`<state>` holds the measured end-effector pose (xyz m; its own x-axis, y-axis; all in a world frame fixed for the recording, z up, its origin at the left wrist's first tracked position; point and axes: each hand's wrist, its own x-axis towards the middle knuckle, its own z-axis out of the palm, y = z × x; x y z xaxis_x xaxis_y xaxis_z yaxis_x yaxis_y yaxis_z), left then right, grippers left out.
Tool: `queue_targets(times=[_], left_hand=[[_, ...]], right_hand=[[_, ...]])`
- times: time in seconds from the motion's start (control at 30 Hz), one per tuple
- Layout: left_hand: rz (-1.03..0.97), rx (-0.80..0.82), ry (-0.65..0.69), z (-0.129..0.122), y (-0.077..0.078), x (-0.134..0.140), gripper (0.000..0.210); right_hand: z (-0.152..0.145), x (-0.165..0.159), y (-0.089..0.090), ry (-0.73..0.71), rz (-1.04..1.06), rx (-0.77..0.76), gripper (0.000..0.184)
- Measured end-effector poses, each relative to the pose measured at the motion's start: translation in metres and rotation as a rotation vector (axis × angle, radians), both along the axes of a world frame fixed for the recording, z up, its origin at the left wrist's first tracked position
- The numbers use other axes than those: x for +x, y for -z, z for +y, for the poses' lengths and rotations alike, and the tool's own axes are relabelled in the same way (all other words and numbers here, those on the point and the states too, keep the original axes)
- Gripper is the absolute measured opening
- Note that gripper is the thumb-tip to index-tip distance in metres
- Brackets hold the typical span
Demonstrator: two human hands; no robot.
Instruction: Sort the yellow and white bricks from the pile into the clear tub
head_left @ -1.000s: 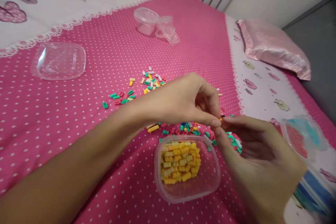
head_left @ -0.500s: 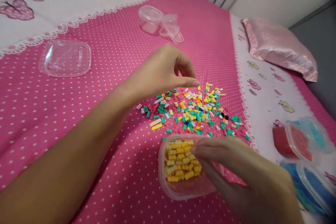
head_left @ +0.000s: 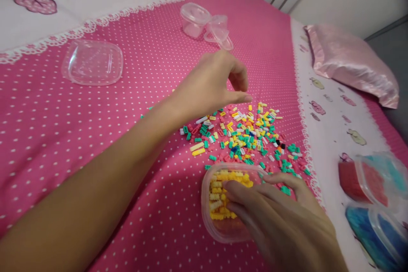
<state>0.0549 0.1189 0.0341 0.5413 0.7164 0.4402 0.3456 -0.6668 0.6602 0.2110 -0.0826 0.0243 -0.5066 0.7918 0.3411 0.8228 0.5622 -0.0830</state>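
Two work spots now: right hand (head_left: pixel 277 214) slid further over the tub (head_left: pixel 205 191) (can't tell its grip), left hand (head_left: pixel 216 77) loosely open near the bricks (head_left: pixel 245 140).

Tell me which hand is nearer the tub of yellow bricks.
Right. The right hand is at the tub, partly covering the yellow bricks; the left hand is beyond the tub, near the scattered bricks.

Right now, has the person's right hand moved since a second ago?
Yes. Against the clear tub, the right hand has moved leftward and lower in view, from the tub's far-right corner to over its yellow bricks.
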Motion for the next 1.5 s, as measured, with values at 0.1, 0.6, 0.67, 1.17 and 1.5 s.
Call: queue_targets(times=[0.1, 0.6, 0.67, 1.17, 1.5], left_hand=[[0.013, 0.000, 0.002, 0.000, 0.000, 0.000, 0.015], [0.129, 0.055, -0.139, 0.005, 0.003, -0.008, 0.011], [0.260, 0.087, -0.200, 0.006, 0.006, -0.011, 0.020], [0.769, 0.172, -0.180, 0.010, 0.024, -0.004, 0.020], [0.737, 0.217, -0.173, 0.009, 0.024, -0.002, 0.017]], right_hand=[[0.000, -0.002, -0.002, -0.009, 0.012, -0.031, 0.020], [0.009, -0.002, -0.007, -0.110, 0.012, -0.085, 0.019], [0.009, -0.003, -0.004, -0.101, 0.021, -0.078, 0.019], [0.008, 0.001, -0.010, -0.047, 0.174, -0.135, 0.010], [0.011, 0.015, -0.021, -0.007, 0.223, -0.090, 0.022]])
